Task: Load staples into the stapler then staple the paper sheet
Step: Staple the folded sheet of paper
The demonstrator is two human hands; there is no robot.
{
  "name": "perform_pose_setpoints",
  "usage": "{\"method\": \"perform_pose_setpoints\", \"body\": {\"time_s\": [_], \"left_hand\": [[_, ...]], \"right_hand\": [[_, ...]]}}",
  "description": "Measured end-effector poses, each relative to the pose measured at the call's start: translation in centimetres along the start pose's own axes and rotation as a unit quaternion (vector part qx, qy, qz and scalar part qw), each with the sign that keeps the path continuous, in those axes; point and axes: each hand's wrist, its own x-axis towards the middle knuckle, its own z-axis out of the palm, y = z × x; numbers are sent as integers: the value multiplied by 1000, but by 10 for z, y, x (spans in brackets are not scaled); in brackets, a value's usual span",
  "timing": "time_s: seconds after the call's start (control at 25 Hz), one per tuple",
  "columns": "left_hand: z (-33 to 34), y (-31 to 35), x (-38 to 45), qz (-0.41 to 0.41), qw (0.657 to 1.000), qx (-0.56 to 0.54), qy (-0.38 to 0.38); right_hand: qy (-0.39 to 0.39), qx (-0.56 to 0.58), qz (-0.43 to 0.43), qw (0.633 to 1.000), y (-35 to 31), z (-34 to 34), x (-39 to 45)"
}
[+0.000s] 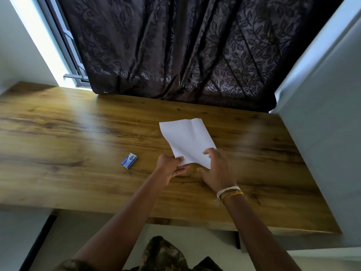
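A white folded paper sheet (187,141) is lifted at a slant over the wooden table (78,133). My left hand (172,169) pinches its near left corner between thumb and fingers. My right hand (214,169) rests at its near right edge with fingers spread; the blur hides whether it grips. A small blue and white staple box (129,158) lies on the table to the left of my hands. No stapler is in view.
A dark leaf-patterned curtain (185,47) hangs behind the table's far edge. A white wall (324,124) bounds the table on the right, and a window frame (66,45) stands at the back left. A tiny speck (139,135) lies mid-table.
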Motion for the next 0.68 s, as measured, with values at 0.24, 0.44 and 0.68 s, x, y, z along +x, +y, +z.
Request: {"method": "perform_pose_setpoints", "body": {"time_s": [0.24, 0.44, 0.68], "left_hand": [[-5, 4, 2, 0, 1000, 3, 24], [-16, 4, 7, 77, 978, 190, 47], [-12, -2, 7, 98, 958, 261, 64]], "right_hand": [[-17, 44, -91, 995, -3, 16, 8], [-22, 55, -74, 995, -3, 22, 15], [-10, 177, 36, 983, 0, 31, 22]]}}
